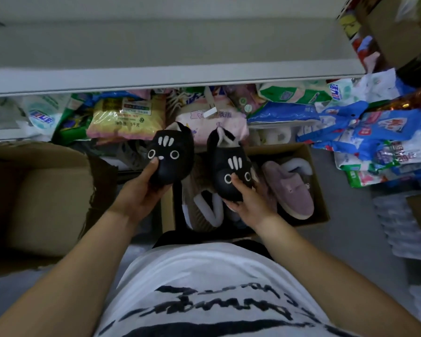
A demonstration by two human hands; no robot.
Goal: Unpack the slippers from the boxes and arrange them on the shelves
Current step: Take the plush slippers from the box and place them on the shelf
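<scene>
Now, in the head view, the left hand [141, 190] grips the first black cat slipper [173, 152] by its toe, the right hand [246, 203] grips the second black cat slipper [231, 171], both over the open cardboard box [317, 186]; if raised carelessly, a heel may strike the shelf edge [170, 81] and slip free
</scene>
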